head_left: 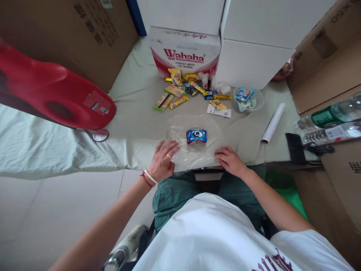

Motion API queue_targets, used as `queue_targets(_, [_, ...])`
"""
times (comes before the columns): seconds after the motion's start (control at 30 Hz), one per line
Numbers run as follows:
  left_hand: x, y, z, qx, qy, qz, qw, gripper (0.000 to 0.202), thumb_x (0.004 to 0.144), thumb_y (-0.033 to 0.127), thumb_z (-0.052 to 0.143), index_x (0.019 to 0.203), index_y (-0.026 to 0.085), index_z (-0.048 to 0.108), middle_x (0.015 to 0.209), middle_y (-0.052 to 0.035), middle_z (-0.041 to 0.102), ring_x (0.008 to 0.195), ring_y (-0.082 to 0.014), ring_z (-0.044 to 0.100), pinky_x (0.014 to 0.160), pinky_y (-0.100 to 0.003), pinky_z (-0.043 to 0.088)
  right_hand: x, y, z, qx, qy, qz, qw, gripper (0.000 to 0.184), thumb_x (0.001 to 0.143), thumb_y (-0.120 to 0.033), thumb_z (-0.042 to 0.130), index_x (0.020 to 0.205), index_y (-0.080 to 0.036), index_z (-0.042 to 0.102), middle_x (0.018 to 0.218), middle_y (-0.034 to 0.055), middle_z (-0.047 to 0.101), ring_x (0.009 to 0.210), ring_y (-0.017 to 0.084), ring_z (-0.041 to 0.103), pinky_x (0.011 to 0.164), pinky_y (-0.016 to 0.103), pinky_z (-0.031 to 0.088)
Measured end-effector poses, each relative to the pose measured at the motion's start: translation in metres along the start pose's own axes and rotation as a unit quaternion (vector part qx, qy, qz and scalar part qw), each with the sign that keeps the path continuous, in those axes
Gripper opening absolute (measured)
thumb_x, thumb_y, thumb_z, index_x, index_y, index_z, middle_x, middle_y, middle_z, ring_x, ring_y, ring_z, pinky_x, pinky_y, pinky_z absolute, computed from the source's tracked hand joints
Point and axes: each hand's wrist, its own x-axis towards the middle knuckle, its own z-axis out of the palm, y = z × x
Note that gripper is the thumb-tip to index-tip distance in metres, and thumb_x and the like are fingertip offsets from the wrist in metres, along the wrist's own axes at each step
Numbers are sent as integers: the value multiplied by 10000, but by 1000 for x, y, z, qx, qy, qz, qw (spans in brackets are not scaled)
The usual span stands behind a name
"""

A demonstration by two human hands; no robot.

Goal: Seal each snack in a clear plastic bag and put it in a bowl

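Note:
A clear plastic sheet or bag (pixel 191 156) lies spread on the cloth-covered table in front of me. On its middle rest small snack packets, with a blue packet (pixel 196 135) on top and a reddish-brown wrapper showing under its edge. My left hand (pixel 163 160), wearing a ring and bracelets, is over the plastic's left edge with its fingers stretched out, slightly blurred. At the plastic's right edge, my right hand (pixel 230 161) lies with fingers extended and loosely bent, fingertips touching the plastic or cloth. Neither hand touches the packets.
Several wrapped snack bars (pixel 178 102) are heaped before a Wahaha carton (pixel 184 52). To their right stand a clear plastic tub (pixel 258 101) and a paper roll (pixel 273 122). Water bottles (pixel 332 116) and a black phone (pixel 295 148) lie far right; a red jug (pixel 56 90) lies left.

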Motion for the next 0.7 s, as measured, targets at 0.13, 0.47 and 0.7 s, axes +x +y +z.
queue_targets(0.13, [-20, 7, 0, -35, -144, 76, 986, 773, 796, 190, 610, 1558, 228, 487, 1660, -156, 461, 1570, -350, 386, 1308, -659, 173, 22, 6, -19, 34, 5, -18, 999, 240, 1036, -272, 542, 1076, -232, 775, 1069, 101, 771, 1022, 265, 649, 932, 466, 557])
queue_targets(0.47, [40, -15, -7, -135, 70, -328, 932, 284, 944, 434, 568, 858, 200, 705, 873, -52, 765, 882, -235, 721, 878, -381, 568, 122, 29, -67, 100, -52, 55, 992, 297, 996, -367, 548, 1064, -179, 768, 869, 43, 751, 773, 173, 665, 747, 289, 491])
queue_targets(0.7, [63, -45, -33, 9, 244, -385, 890, 162, 853, 232, 668, 989, 144, 672, 1098, -145, 701, 1143, -326, 614, 1083, -545, 461, 188, 53, -87, -157, -136, 131, 969, 236, 955, -265, 623, 1109, -180, 780, 1034, 118, 762, 939, 246, 680, 776, 314, 454])
